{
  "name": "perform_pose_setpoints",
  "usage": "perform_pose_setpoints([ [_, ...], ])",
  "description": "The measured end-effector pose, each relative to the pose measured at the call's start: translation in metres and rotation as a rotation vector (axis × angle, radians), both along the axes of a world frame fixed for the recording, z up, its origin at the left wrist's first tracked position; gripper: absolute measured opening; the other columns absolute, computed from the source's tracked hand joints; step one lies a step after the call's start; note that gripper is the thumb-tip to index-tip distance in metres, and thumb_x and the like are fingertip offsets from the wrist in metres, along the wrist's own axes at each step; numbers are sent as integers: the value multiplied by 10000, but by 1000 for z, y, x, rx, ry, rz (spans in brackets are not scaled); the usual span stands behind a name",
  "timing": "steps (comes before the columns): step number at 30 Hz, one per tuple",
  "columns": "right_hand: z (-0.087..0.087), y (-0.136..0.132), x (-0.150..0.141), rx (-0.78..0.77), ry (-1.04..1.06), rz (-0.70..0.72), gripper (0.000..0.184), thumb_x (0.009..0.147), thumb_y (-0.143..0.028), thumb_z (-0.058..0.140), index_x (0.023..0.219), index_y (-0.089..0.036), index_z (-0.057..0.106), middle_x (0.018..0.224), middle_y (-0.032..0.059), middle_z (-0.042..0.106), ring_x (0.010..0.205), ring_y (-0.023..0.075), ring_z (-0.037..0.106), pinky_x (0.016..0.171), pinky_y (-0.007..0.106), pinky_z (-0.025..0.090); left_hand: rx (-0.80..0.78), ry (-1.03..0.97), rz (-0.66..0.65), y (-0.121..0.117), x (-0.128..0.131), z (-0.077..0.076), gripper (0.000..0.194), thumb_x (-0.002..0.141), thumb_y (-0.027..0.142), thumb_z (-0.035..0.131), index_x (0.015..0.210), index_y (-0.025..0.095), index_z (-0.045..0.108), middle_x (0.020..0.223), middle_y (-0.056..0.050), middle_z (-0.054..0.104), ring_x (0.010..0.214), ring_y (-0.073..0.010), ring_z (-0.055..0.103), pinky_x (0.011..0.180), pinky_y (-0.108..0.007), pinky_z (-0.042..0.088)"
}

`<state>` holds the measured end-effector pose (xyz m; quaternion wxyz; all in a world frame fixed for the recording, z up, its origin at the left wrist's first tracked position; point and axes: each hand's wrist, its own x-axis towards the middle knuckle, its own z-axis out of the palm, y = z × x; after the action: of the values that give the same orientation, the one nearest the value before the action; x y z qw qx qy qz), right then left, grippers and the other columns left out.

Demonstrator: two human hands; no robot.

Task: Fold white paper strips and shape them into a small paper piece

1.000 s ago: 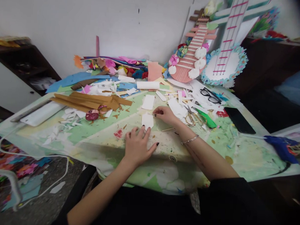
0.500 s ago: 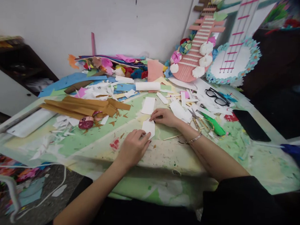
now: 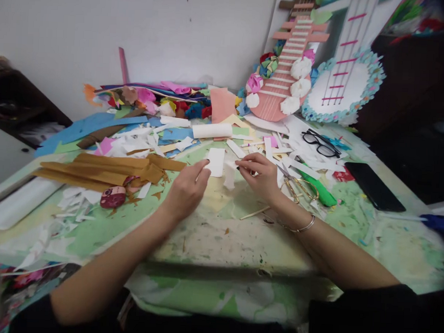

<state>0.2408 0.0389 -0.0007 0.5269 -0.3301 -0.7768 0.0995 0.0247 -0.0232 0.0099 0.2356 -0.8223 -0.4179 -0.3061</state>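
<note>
My right hand pinches a small piece of white paper between thumb and fingertips, just above the table. That piece looks slightly bent and blurred. My left hand is closed, with thumb and forefinger together; whether anything is between them I cannot make out. Its fingertips are at the left edge of a white paper rectangle that appears to lie flat on the table; I cannot tell if they touch it. Gold-handled scissors lie right of my right hand, and a thin wooden stick lies below it.
Brown crepe paper strips and a dark red round item lie on the left, among white scraps. A white paper roll is behind. Glasses and a black phone are on the right. Decorated paper instruments lean against the wall.
My right hand has lifted the white paper piece off the table and moved right. The left hand has let go of that piece and moved left and up. The view has shifted slightly.
</note>
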Motion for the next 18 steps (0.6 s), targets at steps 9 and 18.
perform_pose_setpoints([
  [9,24,-4,-33,159,-165,-225,149,838,-174,560,807,-153,705,829,52,659,553,82,501,543,246,420,-113,-170,-34,19,8,-13,457,737,543,650,874,188,398,877,-108,488,840,-266,468,713,-429,464],
  [18,-3,-5,9,404,-522,-56,166,903,-166,523,908,-202,685,877,28,687,550,64,485,503,220,375,7,-106,-208,31,-28,-18,273,756,86,576,944,195,411,1068,-128,517,989,-264,513,835,-434,465],
])
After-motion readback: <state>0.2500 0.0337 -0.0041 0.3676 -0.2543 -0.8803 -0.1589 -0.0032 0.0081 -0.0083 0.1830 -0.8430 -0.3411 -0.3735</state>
